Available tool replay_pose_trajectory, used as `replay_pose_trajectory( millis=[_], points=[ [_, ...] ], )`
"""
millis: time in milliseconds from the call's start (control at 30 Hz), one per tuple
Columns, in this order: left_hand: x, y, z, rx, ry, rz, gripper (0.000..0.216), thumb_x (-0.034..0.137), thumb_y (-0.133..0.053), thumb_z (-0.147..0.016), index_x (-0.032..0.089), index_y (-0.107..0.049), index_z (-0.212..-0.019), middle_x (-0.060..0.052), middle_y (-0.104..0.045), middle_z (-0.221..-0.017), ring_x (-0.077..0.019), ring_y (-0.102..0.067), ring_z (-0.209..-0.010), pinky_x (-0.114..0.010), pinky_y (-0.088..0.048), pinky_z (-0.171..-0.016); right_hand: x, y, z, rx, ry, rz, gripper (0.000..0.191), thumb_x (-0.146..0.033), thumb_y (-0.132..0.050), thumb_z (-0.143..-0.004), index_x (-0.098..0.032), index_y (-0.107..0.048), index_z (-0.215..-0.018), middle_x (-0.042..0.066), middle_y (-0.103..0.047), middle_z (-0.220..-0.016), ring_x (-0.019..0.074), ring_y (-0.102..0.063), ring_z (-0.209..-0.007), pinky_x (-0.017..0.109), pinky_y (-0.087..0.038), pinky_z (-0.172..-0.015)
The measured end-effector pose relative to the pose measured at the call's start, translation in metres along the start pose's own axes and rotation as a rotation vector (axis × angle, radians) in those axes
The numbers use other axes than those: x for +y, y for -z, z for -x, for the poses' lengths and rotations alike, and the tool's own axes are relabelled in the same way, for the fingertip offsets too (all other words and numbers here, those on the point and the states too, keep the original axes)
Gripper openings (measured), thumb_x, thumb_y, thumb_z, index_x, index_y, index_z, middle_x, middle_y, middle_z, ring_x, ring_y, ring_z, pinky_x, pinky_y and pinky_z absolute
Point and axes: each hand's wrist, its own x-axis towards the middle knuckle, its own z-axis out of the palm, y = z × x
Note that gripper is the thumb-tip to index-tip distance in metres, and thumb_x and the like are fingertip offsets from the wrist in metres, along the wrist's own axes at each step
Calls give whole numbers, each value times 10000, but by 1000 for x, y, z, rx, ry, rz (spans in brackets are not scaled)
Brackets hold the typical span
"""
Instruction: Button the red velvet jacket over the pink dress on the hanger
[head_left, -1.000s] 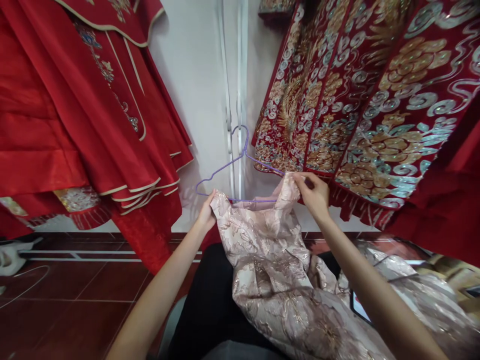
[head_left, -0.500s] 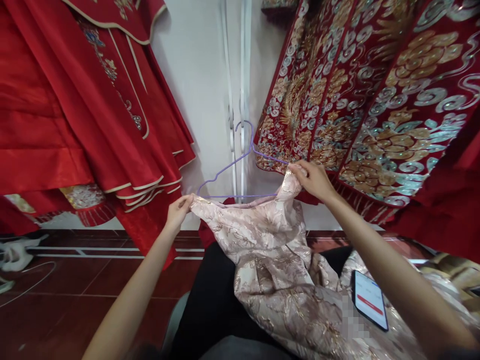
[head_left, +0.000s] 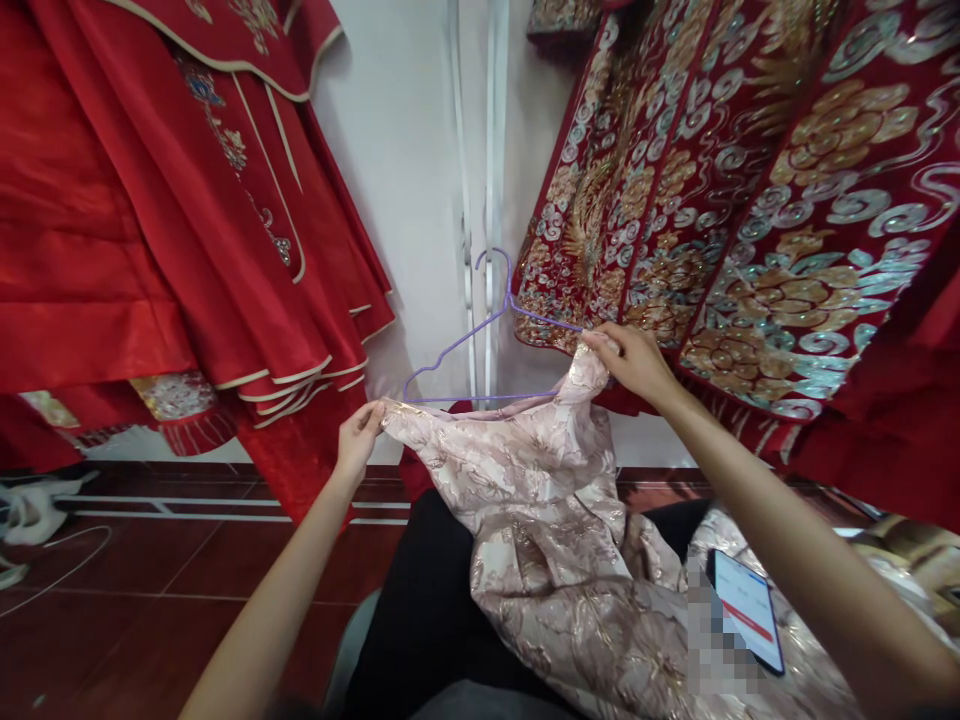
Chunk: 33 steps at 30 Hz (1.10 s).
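Head view: pale pink brocade garment (head_left: 540, 500), gold-patterned, crumpled below purple hanger (head_left: 487, 340).

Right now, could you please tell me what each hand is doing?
Left hand: closed, pinching one shoulder of the pink dress.
Right hand: closed on the dress's other shoulder, at the end of the purple hanger.

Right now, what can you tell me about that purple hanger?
The hanger is thin purple wire with a hook on top, a notched shoulder and a straight bottom bar. It is held up in front of the wall. One end sits inside the pink dress, pinched there by the right hand; the other end is bare.
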Motion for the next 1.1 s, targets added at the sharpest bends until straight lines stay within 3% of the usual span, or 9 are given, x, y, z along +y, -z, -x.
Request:
replay_pose_trajectory(
  millis=[267,500,833,1100],
  points=[
    [9,-11,-8,28,7,33,452,459,-774,-613,149,-715,-937,-85,-710,-937,-182,-644,-832,-275,-502,-774,1,2,-1,-9,14,4,341,-487,-452,-903,-221,-664,-874,39,-682,-773,207,-592,-742,295,-374,-699],
    [15,-27,-19,-25,-5,87,424,464,-773,-608,158,-708,-894,-56,-700,-869,-151,-621,-749,-230,-470,-683,-1,3,-1,-7,20,7,349,-473,-440,-913,-209,-661,-863,38,-674,-745,201,-594,-717,292,-372,-691],
    [7,-16,12,54,-7,60,337,462,-711,-677,176,-666,-848,-14,-656,-776,-137,-589,-698,-235,-450,-663,2,2,-3,-21,20,18,369,-496,-429,-910,-209,-658,-874,45,-680,-761,208,-600,-730,295,-376,-700],
    [6,-19,3,78,-54,37,320,447,-715,-669,174,-679,-831,-35,-679,-821,-157,-606,-757,-241,-464,-698,3,1,-3,-16,19,35,373,-498,-437,-904,-204,-664,-860,37,-661,-697,201,-595,-690,289,-362,-669]
  ],
)
